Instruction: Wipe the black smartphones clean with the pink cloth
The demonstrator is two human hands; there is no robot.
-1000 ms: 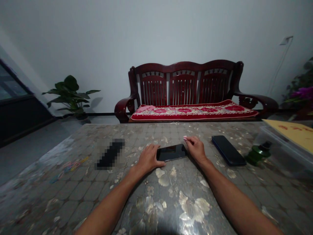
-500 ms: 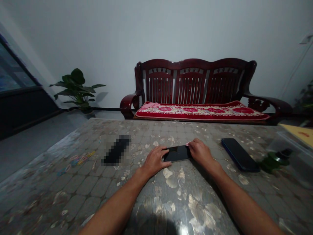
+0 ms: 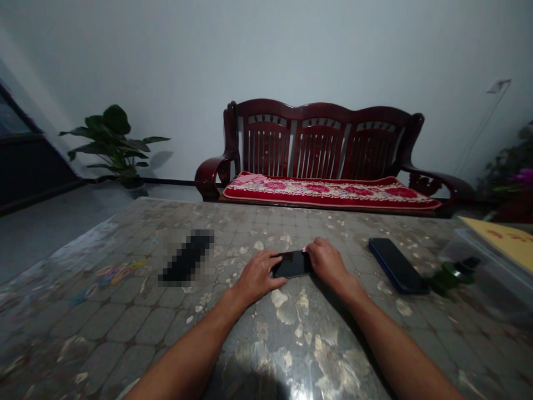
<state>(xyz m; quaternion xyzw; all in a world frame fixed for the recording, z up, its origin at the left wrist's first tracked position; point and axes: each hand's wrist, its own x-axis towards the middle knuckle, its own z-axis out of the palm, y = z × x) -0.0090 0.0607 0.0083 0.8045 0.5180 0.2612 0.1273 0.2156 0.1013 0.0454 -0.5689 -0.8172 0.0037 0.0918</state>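
Note:
A black smartphone (image 3: 292, 265) lies screen up on the patterned tabletop (image 3: 175, 322), between my two hands. My left hand (image 3: 257, 276) grips its left end, thumb along the near edge and fingers at the far edge. Over the phone's right end my right hand (image 3: 327, 262) is closed, fingers bunched together. A small pale pink piece (image 3: 305, 250) peeks out at those fingertips; its kind is too small to make out. The phone's right end is hidden under this hand.
To the right lie a dark blue phone (image 3: 397, 265), a green bottle (image 3: 453, 276) and a clear plastic box (image 3: 491, 283) with a yellow sheet (image 3: 502, 236). On the left are a pixelated dark object (image 3: 187, 258) and colourful bands (image 3: 119, 273). Behind the table stands a wooden bench (image 3: 320, 144).
The view has turned a little to the right, so everything sits further left. My right hand has slid slightly left over the phone, while my left hand keeps its grip.

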